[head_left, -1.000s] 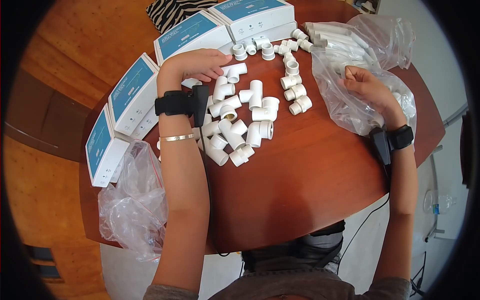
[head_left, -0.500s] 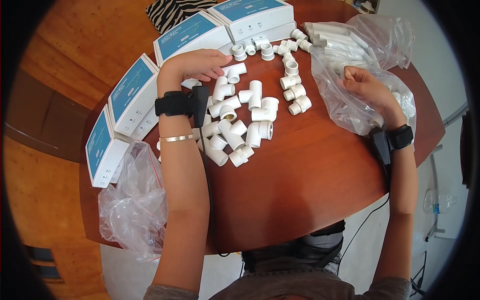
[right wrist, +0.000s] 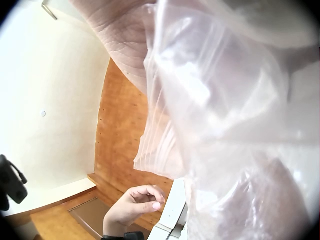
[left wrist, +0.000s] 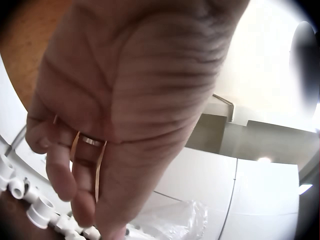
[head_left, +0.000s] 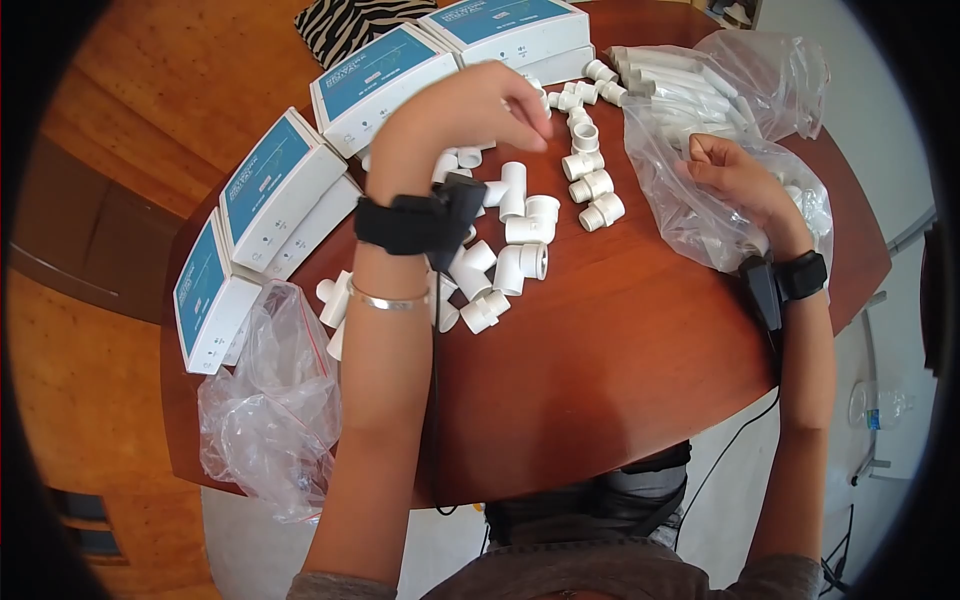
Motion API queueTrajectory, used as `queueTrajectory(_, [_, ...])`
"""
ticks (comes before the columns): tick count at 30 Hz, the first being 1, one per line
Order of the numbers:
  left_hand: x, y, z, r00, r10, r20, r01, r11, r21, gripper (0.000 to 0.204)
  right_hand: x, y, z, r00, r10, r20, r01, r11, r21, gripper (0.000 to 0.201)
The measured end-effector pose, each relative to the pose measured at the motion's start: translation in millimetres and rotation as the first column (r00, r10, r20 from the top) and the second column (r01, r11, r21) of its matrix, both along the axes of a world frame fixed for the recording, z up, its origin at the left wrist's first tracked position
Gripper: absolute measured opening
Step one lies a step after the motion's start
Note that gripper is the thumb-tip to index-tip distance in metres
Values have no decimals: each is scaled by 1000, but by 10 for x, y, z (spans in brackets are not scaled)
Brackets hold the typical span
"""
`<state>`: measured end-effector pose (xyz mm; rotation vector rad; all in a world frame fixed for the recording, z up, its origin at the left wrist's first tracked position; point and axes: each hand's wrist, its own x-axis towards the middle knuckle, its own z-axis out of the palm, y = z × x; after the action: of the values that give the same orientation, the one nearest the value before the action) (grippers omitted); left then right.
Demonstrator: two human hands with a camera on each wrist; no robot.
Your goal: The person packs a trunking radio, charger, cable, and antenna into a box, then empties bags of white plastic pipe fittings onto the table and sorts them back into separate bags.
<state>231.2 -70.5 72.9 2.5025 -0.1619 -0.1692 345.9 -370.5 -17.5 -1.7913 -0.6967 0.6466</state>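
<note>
My left hand [head_left: 465, 115] hovers over the far part of the table, above the white pipe fittings and close to the boxes. Its fingers are loosely bent, and in the left wrist view nothing shows against the palm. Below it lie white plastic tees [head_left: 512, 190], elbows [head_left: 508, 270] and other fittings, some hidden by the wrist. At the right, my right hand [head_left: 735, 175] grips the edge of a clear plastic bag [head_left: 660, 190] that has more white fittings inside. The crinkled bag film [right wrist: 215, 125] fills much of the right wrist view and covers part of that hand.
Blue-and-white boxes [head_left: 275, 190] line the far left edge. A row of threaded fittings [head_left: 592, 185] stands mid-table. Another bag with white pipe pieces [head_left: 675, 80] lies at the far right, and a crumpled clear bag [head_left: 265, 420] at the near left. Cables trail from both wrists.
My left hand has moved right and away from me, over the fittings, uncovering some at the left and hiding others. My right hand stays in place on the bag.
</note>
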Motion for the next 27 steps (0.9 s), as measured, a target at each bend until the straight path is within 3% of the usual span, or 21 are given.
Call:
queueTrajectory(2, [-37,-254,11,968,-124,-219,144,986,81,30,4,-9,-4,1000,1,1,-1,1000,3,38])
queueTrajectory(5, [-77,-356,-258,971,-33,-237,87,971,223,33,1,-4,5,1000,-6,5,6,1000,-4,38])
queueTrajectory(7, [-109,-468,-220,967,0,-256,70,962,266,36,-4,-9,8,1000,-17,1,17,1000,-6,38])
queueTrajectory(9, [-148,-548,-154,963,60,-263,61,902,427,34,-30,-8,46,1000,-13,-24,13,1000,2,38])
queueTrajectory(11, [-90,-469,-286,980,-13,-198,94,910,404,29,-59,1,89,999,-7,-47,7,1000,8,38])
queueTrajectory(14, [13,-488,-387,975,-101,198,53,970,236,20,-95,7,105,999,4,-52,-2,999,40,38])
queueTrajectory(15, [52,-575,-393,974,-101,202,51,970,238,20,-92,8,105,998,1,-65,2,999,39,37])
queueTrajectory(17, [118,-845,-424,806,107,582,-75,994,-79,15,-95,10,124,997,3,-71,-1,999,37,37])
queueTrajectory(19, [129,-1120,-479,748,280,601,-100,944,-315,17,-124,10,148,999,-17,-52,19,999,40,33])
queueTrajectory(20, [242,-1279,-718,784,311,537,44,835,-549,23,-131,26,183,999,-5,-39,7,999,37,33])
queueTrajectory(21, [237,-1329,-743,816,293,498,83,793,-603,29,-157,22,186,999,-38,-22,40,997,64,31])
queueTrajectory(23, [264,-1427,-867,665,319,676,113,851,-512,33,-142,30,167,998,-63,-1,62,994,92,29])
queueTrajectory(27, [142,-1521,-776,615,263,744,172,876,-451,37,-90,48,119,983,-181,-28,182,951,248,26])
